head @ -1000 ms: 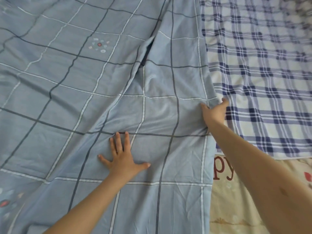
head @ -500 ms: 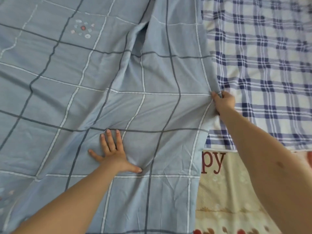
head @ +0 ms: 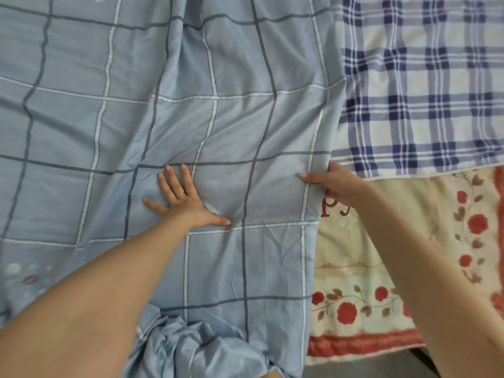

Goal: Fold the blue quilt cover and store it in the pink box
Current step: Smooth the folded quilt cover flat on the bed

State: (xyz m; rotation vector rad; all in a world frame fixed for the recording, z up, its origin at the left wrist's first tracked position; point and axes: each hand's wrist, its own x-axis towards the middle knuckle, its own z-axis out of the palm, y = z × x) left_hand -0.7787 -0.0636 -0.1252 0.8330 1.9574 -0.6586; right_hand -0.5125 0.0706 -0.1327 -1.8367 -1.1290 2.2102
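Floral blanket [head: 381,257] under blue quilt cover [head: 231,118]; left hand [head: 185,197] flat atop, right hand [head: 338,184] pinching its edge.

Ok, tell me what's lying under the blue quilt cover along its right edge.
Beside the blue quilt cover, a navy plaid sheet and a cream rose-print blanket show, both running under its edge. How far they reach beneath is hidden. The right hand grips that edge.

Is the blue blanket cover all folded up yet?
No, mostly spread out. The blue quilt cover lies flat and wide, its near end bunched; the right hand grips its edge.
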